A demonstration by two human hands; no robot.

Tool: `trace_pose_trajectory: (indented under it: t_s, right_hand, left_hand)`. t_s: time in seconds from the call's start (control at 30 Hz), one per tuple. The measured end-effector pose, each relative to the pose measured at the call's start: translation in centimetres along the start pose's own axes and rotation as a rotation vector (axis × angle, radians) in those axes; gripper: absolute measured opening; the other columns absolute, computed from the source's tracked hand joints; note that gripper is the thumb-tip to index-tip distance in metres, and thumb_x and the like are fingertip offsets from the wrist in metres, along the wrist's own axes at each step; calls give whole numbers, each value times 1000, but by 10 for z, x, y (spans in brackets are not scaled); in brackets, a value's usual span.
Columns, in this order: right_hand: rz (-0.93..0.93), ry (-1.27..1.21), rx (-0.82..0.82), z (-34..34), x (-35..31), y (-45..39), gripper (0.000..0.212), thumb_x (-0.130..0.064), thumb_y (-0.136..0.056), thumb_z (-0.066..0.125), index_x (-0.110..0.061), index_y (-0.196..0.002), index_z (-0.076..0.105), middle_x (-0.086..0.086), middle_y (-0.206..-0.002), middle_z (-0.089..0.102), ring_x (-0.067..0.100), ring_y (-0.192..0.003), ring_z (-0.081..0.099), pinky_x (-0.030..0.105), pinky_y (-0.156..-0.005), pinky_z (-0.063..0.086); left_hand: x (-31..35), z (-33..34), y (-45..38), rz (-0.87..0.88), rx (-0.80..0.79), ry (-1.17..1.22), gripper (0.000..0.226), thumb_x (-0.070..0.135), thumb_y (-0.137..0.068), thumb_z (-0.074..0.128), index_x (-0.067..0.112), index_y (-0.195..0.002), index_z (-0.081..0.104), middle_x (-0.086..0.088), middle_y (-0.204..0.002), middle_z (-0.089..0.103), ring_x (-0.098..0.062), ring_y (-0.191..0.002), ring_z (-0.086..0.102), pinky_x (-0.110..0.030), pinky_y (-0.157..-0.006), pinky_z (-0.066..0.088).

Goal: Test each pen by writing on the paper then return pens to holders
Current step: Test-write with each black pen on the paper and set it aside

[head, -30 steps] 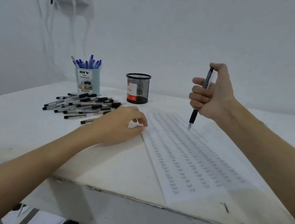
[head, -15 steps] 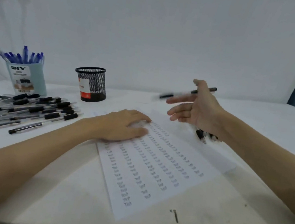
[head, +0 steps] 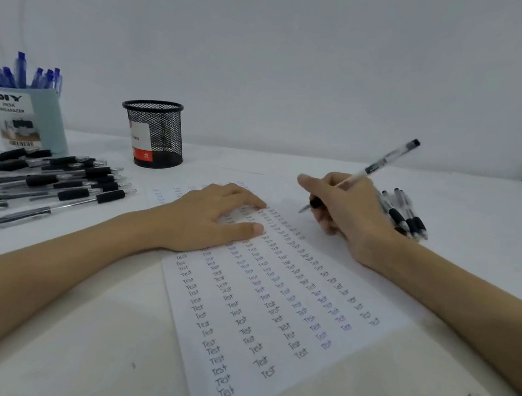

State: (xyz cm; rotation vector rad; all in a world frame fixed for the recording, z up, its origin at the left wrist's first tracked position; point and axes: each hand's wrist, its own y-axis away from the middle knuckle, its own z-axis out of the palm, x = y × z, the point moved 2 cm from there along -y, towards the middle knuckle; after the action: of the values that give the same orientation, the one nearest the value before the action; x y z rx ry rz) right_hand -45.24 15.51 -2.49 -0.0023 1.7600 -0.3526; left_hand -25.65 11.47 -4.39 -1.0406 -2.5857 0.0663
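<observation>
Gripped in a writing hold by the right hand (head: 347, 216), the pen (head: 362, 173) is carried with its tip just above, or perhaps touching, the paper (head: 269, 316); contact cannot be told. Its long axis runs on a slant: the tip is pointed down and toward the left hand (head: 217, 215), the cap end is raised up and away past the right hand's knuckles. The left hand is laid flat with straight fingers on the sheet. If that pressure is eased, the sheet could be dragged by the stroke and the mark smeared. A dry pen could be wrongly passed if the stroke is made too lightly. A small group of pens (head: 406, 215) lies just behind the right hand and could be knocked by the wrist; the larger pile (head: 40, 180) lies beyond the left forearm, before the mesh holder (head: 154, 134) and the blue holder (head: 26, 117).
</observation>
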Motion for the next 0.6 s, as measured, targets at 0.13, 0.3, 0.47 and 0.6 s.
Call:
trace_pose_trajectory:
  t_s: [0.13, 0.3, 0.47, 0.6]
  right_hand:
    - [-93, 86, -95, 1, -3, 4, 56, -42, -94, 52, -1, -56, 57, 14, -45, 52, 21, -31, 42, 18, -34, 31]
    - [-98, 171, -39, 9, -2, 9, 41, 2, -78, 60, -8, -47, 35, 10, -44, 44, 13, -27, 36, 18, -36, 25]
    - [-133, 290, -23, 9, -5, 13, 41, 10, -73, 49, -10, -45, 28, 4, -44, 32, 11, -25, 35, 12, -32, 22]
    - [-137, 350, -48, 10, -7, 14, 41, 9, -73, 50, -11, -47, 27, 9, -52, 33, 19, -33, 43, 12, -31, 21]
  left_hand:
    - [-2, 1, -1, -12, 0, -3, 76, 82, -66, 24, 47, -132, 40, 25, -133, 36, -2, -121, 33, -28, -103, 27]
    - [0, 1, -1, -36, -11, 6, 79, 82, -63, 24, 46, -131, 41, 24, -134, 37, -1, -119, 32, -27, -100, 26]
    - [2, 0, 2, -52, -9, 20, 80, 81, -63, 26, 44, -131, 43, 19, -137, 39, -6, -124, 35, -28, -101, 26]
    - [3, 0, 2, -62, -16, 19, 75, 80, -68, 31, 43, -132, 43, 18, -138, 40, -8, -126, 36, -29, -104, 27]
